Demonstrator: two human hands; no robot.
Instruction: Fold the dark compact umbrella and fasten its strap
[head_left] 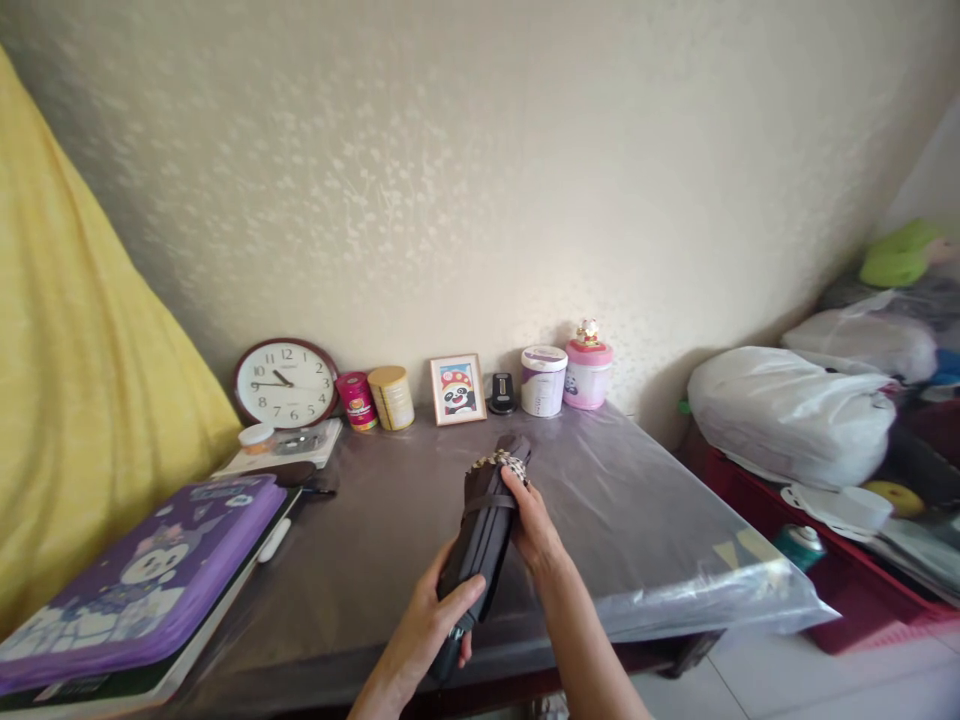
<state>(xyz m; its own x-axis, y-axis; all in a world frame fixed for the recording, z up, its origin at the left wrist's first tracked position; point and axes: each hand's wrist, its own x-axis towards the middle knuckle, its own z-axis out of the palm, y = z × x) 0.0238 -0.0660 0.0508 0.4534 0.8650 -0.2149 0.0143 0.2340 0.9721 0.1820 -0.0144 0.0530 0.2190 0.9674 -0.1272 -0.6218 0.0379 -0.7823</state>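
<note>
A folded black umbrella (484, 535) with a patterned trim near its far end is held over the front part of the table (360, 560). It slants away from me, its strap wrapped around the folds. My left hand (442, 610) grips the near end by the handle, thumb lying across the top. Higher up, my right hand (531, 515) holds the right side close to the patterned trim, with its thumb pressed on the fabric. The fingers under the umbrella are partly hidden.
Along the wall stand a clock (286, 384), tins (391, 398), a framed panda picture (458, 389) and lidded tubs (543, 381). A purple panda case (150, 570) lies on books at left, beside a yellow curtain (90, 380). White bags (791, 415) fill the right side.
</note>
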